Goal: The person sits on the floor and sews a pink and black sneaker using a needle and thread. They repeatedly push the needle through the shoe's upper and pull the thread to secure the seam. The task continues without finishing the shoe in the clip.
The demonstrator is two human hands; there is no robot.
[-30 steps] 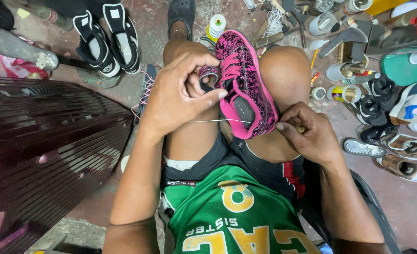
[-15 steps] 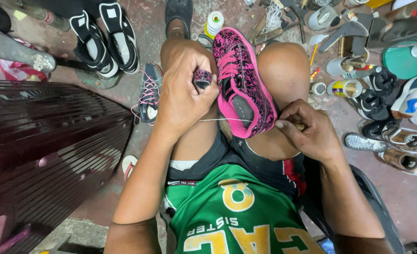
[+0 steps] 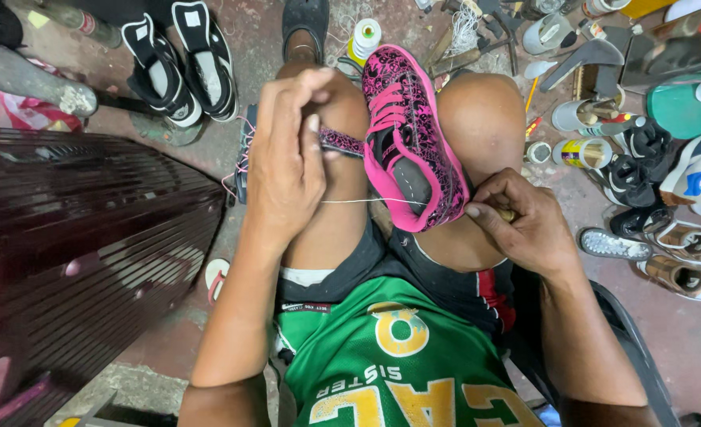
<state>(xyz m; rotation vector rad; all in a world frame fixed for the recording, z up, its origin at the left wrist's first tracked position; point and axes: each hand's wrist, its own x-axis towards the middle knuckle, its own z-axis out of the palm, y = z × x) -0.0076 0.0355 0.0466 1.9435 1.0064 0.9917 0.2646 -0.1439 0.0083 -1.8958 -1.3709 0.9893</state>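
You sit with a pink shoe (image 3: 410, 142) wedged between your bare knees, its toe pointing away from you and its grey sole edge turned towards your right side. Your left hand (image 3: 287, 166) rests on your left knee, fingers curled nearly closed, pinching a taut white thread (image 3: 358, 200) and touching a patterned pink strap (image 3: 341, 142) that runs to the shoe. Your right hand (image 3: 521, 221) is closed in a fist just beside the shoe's heel, gripping a small pale-handled tool (image 3: 509, 214), probably an awl.

The thread runs level from your left fingers into the sole seam. Pulled this tight, it could snap or cut into your fingers, I judge. The shoe is held only by knee pressure, so a hard tug might twist it loose. The tool's point works close to your thigh, and a slip could prick skin.

The tool's tip is hidden behind the shoe and your fingers, so you cannot tell whether it is in the sole. Where the thread ends inside the left hand is also hidden. A white spool (image 3: 364, 38) stands on the floor beyond your knees, and more shoes (image 3: 178, 59) and tins (image 3: 588, 150) crowd the edges, several cut off by the frame.
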